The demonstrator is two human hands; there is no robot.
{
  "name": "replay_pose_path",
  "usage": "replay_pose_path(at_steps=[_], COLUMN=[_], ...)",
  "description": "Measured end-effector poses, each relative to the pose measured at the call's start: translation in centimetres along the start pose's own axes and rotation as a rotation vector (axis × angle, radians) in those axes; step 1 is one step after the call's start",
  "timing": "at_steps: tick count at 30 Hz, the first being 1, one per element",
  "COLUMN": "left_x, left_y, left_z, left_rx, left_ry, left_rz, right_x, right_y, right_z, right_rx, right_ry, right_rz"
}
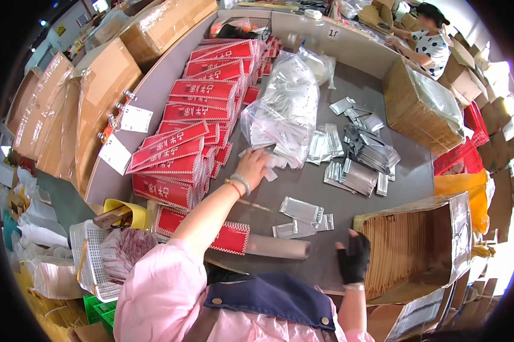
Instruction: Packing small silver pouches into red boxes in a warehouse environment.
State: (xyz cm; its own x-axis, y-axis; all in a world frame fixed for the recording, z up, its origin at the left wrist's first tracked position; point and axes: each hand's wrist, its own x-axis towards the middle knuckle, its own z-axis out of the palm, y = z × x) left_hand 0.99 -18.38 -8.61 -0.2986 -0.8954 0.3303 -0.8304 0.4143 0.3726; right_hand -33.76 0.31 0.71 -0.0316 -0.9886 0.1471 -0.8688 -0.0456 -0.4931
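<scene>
The left hand (252, 167) touches white slips (270, 175) at the clear bag's (291, 94) near end—grip unclear; the right hand (354, 256), well apart, is loosely spread beside the open carton (461, 236). Red packets (203, 111) overlap at left, probably for easy picking.

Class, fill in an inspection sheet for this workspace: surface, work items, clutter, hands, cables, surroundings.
Surface: grey table, walled at the far side.
Work items: clear bag, centre; silver packets in loose piles; red sleeves stacked left.
Clutter: white basket and yellow bin at left.
Hands: left hand at the bag's near edge; right hand, black-gloved with bare fingertips, beside an open carton.
Cables: nothing seen.
Surroundings: taped boxes; a co-worker, far right.
</scene>
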Motion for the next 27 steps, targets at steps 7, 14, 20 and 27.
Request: replay_pose_path(at_steps=[7,14,20,27], left_x=[-4.3,-2.2,-1.7,-2.1], left_y=[5.1,8.4,13.0,13.7], left_z=[-3.2,-3.3,0.7,-2.3], left_rx=[-0.032,-0.167,-0.134,-0.523], left_ry=[-0.18,-0.085,-0.292,-0.594], left_rz=[-0.1,0.061,0.098,-0.224], right_x=[-7.6,-7.1,-7.8,-6.5], right_y=[14.4,15.6,16.6,12.5], right_z=[-4.4,-5.7,-5.1,-6.0], right_rx=[-0.157,-0.375,-0.299,0.036], right_ry=[0.346,-0.039,0.054,0.414], right_rz=[0.449,0.56,0.685,0.684])
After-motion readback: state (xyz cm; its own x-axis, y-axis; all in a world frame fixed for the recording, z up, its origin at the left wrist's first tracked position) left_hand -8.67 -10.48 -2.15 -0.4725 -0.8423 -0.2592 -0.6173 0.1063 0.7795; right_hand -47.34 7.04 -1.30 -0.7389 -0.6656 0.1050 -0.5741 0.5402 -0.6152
